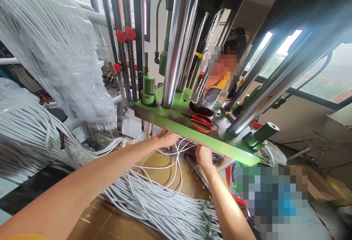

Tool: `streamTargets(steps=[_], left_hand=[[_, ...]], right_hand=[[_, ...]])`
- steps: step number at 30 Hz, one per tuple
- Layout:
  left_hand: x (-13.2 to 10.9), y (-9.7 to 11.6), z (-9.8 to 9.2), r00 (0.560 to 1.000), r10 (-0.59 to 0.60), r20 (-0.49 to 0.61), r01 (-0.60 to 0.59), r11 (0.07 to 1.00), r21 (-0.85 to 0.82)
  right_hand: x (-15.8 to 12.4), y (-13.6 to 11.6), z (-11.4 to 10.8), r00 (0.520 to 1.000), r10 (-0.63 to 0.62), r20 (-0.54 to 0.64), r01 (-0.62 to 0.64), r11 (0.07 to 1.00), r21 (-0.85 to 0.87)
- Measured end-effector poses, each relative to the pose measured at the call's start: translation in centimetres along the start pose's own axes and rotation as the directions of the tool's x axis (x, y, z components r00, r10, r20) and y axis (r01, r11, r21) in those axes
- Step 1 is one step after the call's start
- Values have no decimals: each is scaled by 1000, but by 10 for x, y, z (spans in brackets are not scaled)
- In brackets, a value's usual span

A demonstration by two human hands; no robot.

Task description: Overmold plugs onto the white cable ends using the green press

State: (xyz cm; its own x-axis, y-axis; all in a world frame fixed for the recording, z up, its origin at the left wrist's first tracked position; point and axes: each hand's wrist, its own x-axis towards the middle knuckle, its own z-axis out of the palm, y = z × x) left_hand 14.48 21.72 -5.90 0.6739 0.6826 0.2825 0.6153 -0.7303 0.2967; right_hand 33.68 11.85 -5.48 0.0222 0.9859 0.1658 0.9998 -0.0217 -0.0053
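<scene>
My left hand [167, 138] reaches in under the front edge of the green machine plate [165, 119]. Its fingertips are hidden there, so its grip cannot be made out. White cables [178, 159] loop between my two hands. To the right, my right hand [204, 155] is curled closed just below the same edge; whatever its fingers hold is out of sight. A pair of scissors with red handles [202, 122] lies on top of the plate, above my hands.
A large pile of white cables [154, 203] covers the brown tabletop [95, 220] before me. Plastic-wrapped cable bundles [74, 60] hang at left. Chrome columns [177, 45] rise from the plate. Another person [217, 86] is behind the machine. Red knobs [130, 33] sit on black rails.
</scene>
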Motion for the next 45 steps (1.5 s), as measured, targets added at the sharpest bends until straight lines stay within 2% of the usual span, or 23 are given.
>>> streamTargets(steps=[6, 10, 14, 17, 22, 27, 31, 35, 38, 40, 41, 43, 44, 45], left_hand=[[-8, 5, 1, 999, 37, -7, -37, 999, 36], [-5, 14, 4, 993, 112, 27, -113, 993, 44], [-1, 23, 3, 990, 135, 27, -137, 988, 78], [-4, 24, -1, 992, 126, -2, -125, 987, 106], [-13, 12, -7, 993, 118, -17, -116, 987, 108], [-14, 4, -2, 997, 67, -40, -64, 994, 85], [-17, 3, 3, 998, 29, -56, -26, 998, 52], [-13, 6, 1, 999, 7, -43, -7, 1000, 2], [-16, 17, -13, 1000, -8, -25, 7, 999, -49], [-36, 30, -31, 999, -10, -33, 8, 997, -74], [-55, 38, -42, 999, -9, -35, 6, 994, -108], [-108, 52, -64, 1000, -3, 11, 5, 978, -209], [-142, 58, -72, 994, -24, 108, 67, 909, -411], [-179, 61, -79, 952, -44, 303, 216, 798, -562]], right_hand=[[-8, 9, 3, 1000, -6, 22, 6, 1000, 1], [-7, 5, 6, 999, -8, 38, 8, 1000, 2], [-8, 6, 7, 999, -3, 33, 2, 1000, 23], [-11, 11, 7, 1000, 14, 17, -15, 999, 48], [-12, 12, 10, 1000, -31, -2, 31, 995, 92], [-5, 10, 13, 1000, 16, -1, -16, 992, 123], [-14, 19, 15, 995, 74, -60, -62, 983, 174], [-22, 25, 16, 989, 38, -142, -3, 970, 243], [-28, 22, 7, 985, -9, -172, 59, 956, 288], [-47, 22, -5, 981, -28, -191, 88, 944, 318], [-65, 24, -11, 979, -31, -201, 98, 938, 333], [-116, 33, -21, 975, -2, -222, 85, 927, 366], [-149, 40, -24, 973, 24, -230, 67, 923, 380], [-183, 47, -25, 965, 95, -244, 12, 914, 405]])
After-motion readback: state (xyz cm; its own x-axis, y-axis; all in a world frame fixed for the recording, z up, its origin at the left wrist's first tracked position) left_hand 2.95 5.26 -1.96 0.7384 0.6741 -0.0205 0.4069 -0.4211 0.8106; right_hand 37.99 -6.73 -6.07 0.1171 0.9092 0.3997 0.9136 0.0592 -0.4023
